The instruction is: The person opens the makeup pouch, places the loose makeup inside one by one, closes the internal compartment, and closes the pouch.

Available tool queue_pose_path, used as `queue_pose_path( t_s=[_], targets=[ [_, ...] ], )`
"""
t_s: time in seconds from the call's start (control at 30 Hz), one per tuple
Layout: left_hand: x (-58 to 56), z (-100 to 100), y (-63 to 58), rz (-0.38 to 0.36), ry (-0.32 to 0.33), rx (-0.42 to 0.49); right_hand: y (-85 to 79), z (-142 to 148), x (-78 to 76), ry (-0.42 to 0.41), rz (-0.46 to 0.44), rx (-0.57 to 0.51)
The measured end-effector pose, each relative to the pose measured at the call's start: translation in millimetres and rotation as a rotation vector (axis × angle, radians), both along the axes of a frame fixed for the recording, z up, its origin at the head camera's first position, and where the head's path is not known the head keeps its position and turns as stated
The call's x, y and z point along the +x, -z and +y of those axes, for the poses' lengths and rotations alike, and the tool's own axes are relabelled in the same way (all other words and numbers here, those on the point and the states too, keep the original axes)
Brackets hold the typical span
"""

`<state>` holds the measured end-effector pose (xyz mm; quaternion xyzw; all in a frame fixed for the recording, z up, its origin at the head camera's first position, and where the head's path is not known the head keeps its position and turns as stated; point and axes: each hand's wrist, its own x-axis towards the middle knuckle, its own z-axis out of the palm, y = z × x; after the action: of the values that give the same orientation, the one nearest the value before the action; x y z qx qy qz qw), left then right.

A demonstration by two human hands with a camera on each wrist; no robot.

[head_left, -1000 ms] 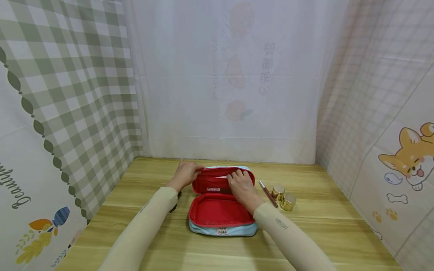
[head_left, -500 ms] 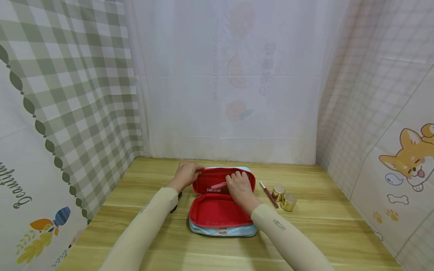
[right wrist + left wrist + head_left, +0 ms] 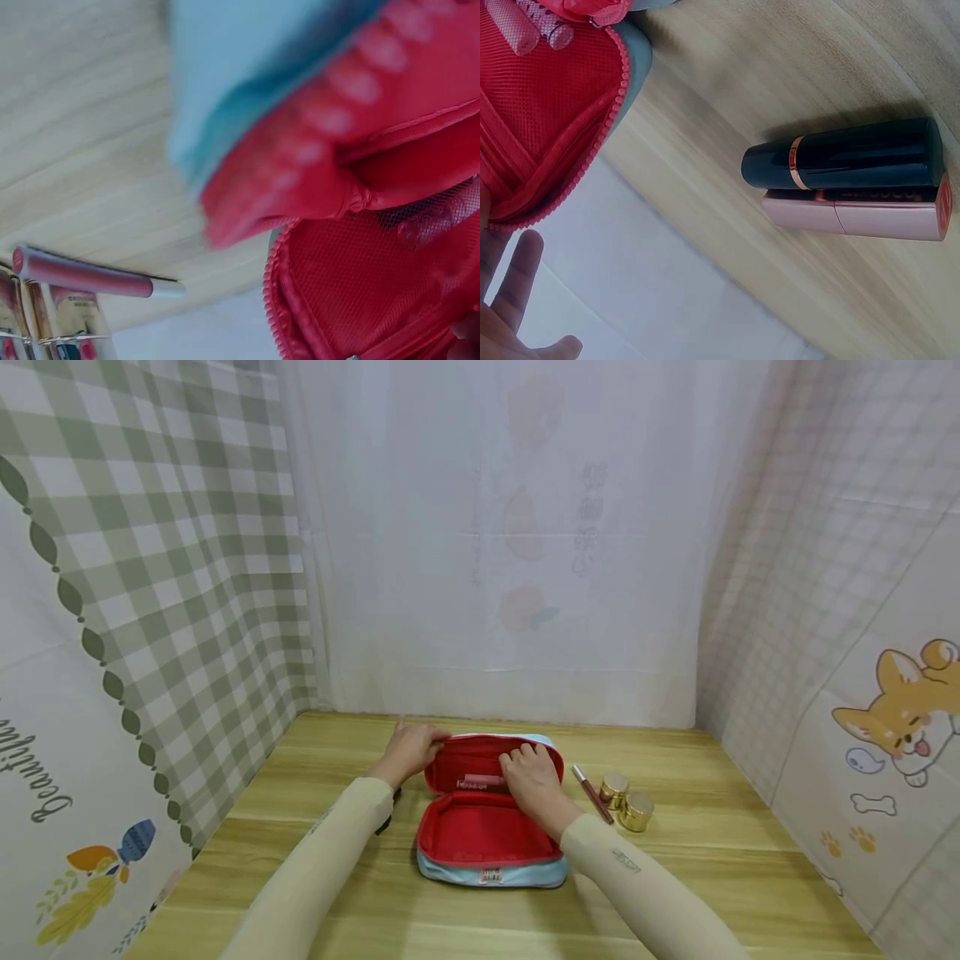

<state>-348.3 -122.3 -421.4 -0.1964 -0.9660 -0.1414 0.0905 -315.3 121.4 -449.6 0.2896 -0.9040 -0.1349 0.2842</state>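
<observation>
Between both hands: we see the red-lined pouch (image 3: 487, 841) unzipped, its lid (image 3: 463, 753) raised behind the base.
Left hand (image 3: 409, 751): pinches the lid's rim, probably to prop it up for the other hand.
Right hand (image 3: 531, 781): reaches into the lid; a pink tube (image 3: 480, 779) projects leftward from it, though we cannot tell whether the fingers grip it.
Right of the right hand: a brown-red tube (image 3: 596, 802) and two gold jars (image 3: 636, 812), apparently grouped within reach.
Beside the left wrist: a black lipstick (image 3: 855, 155) against a pink lipstick (image 3: 862, 218).
Front tag (image 3: 491, 875): letters too small for us.
Curtain left of the left arm (image 3: 30, 785): "Beautif", cut off.
</observation>
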Motion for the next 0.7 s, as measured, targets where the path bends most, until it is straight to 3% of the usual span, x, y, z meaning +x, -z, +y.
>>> queue_pose_path(
  t_s=[0.13,0.27,0.47,0.6,0.7],
  targets=[
    [-0.8,0,0.8,0.007,0.006,-0.003,-0.3,9,2.5,-0.072,0.130,-0.065],
    [-1.0,0,0.9,0.010,0.007,0.003,-2.3,23,6.9,-0.101,0.176,-0.118],
    [-1.4,1,1.1,-0.008,0.012,0.015,-6.4,54,12.5,-0.049,0.117,-0.215],
    [-1.6,1,1.4,-0.001,0.014,0.014,-9.9,75,11.7,0.043,0.043,-0.292],
    [-1.8,0,1.6,0.002,0.010,0.009,-12.2,87,11.6,0.147,-0.051,-0.289]
  ],
)
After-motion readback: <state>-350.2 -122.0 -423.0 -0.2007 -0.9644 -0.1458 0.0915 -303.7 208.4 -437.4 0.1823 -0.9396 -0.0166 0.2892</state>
